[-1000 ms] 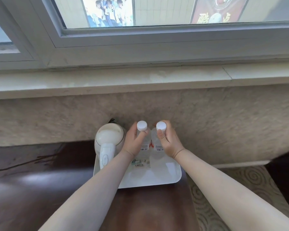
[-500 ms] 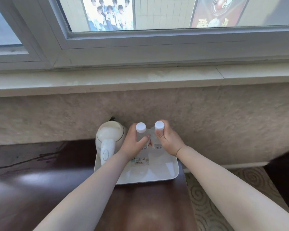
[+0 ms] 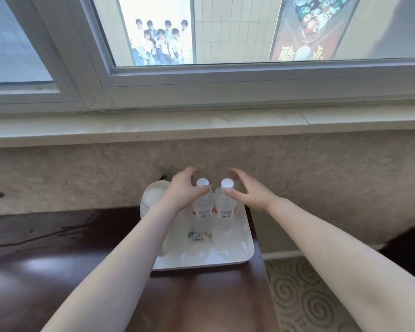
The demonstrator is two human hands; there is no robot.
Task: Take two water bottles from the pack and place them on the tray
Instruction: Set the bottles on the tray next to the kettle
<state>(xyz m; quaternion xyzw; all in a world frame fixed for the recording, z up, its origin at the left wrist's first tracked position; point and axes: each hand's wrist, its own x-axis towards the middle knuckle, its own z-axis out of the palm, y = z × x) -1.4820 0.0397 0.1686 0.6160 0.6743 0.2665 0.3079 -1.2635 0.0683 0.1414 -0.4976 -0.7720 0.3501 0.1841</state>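
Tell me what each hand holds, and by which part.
Nothing gripped. Left hand and right hand are open, thumbs touching the bottles' necks on the tray.

Both water bottles are clear thin plastic with matt white caps and paper-looking barcode labels. The tray is glossy white plastic, smooth enough to catch glare. Same deal for the kettle, shiny off-white plastic. The table is dark polished wood, the wall rough and grainy, and the carpet matt with swirls.
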